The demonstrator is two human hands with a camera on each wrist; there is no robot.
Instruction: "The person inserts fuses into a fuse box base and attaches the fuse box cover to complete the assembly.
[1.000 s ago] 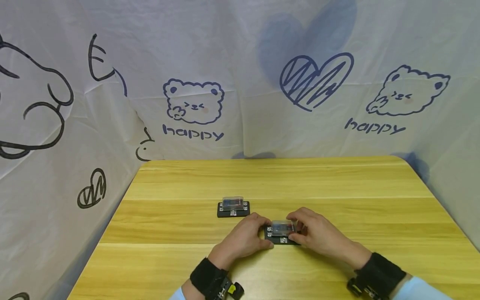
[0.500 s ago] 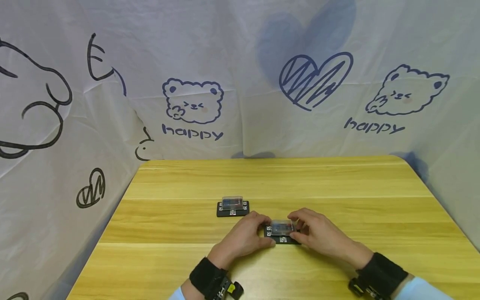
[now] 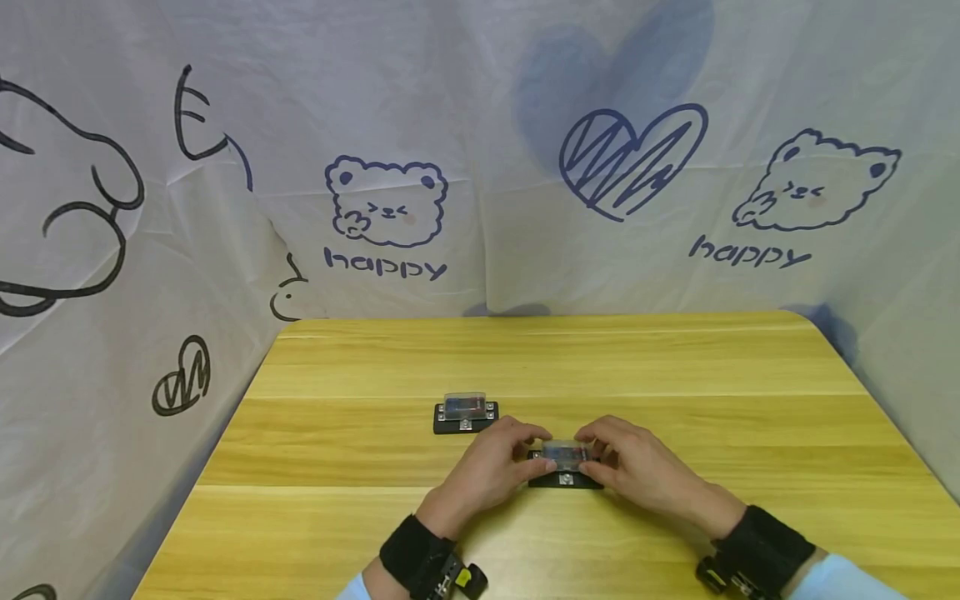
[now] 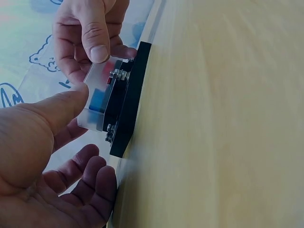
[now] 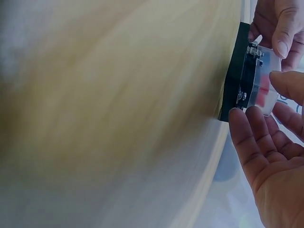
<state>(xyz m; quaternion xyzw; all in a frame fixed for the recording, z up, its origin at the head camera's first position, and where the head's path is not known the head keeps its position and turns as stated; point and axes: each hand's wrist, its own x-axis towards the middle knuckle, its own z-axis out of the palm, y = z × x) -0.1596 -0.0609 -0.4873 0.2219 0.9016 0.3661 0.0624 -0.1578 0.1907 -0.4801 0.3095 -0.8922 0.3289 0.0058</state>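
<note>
A fuse box with a black base (image 3: 566, 482) and a clear cover (image 3: 565, 452) lies on the table between my two hands. Blue and red pieces show through the plastic, and metal screw terminals (image 4: 119, 74) line the base. My left hand (image 3: 495, 464) pinches the left end of the cover, thumb on the near side and forefinger behind. At the right end, my right hand (image 3: 641, 464) grips the cover with thumb and forefinger. In the right wrist view, the other right-hand fingers (image 5: 249, 142) reach along the end of the base.
A second fuse box (image 3: 466, 412), its clear cover on, sits farther back to the left on the wooden table (image 3: 337, 467). White cloth (image 3: 517, 250) with drawings hangs behind and at the sides. Each wrist wears a black strap (image 3: 763, 546) with a small camera.
My left fingers have shifted from the left end of the base up onto the cover, thumb now on its near side. The right hand and both fuse boxes have stayed nearly still.
</note>
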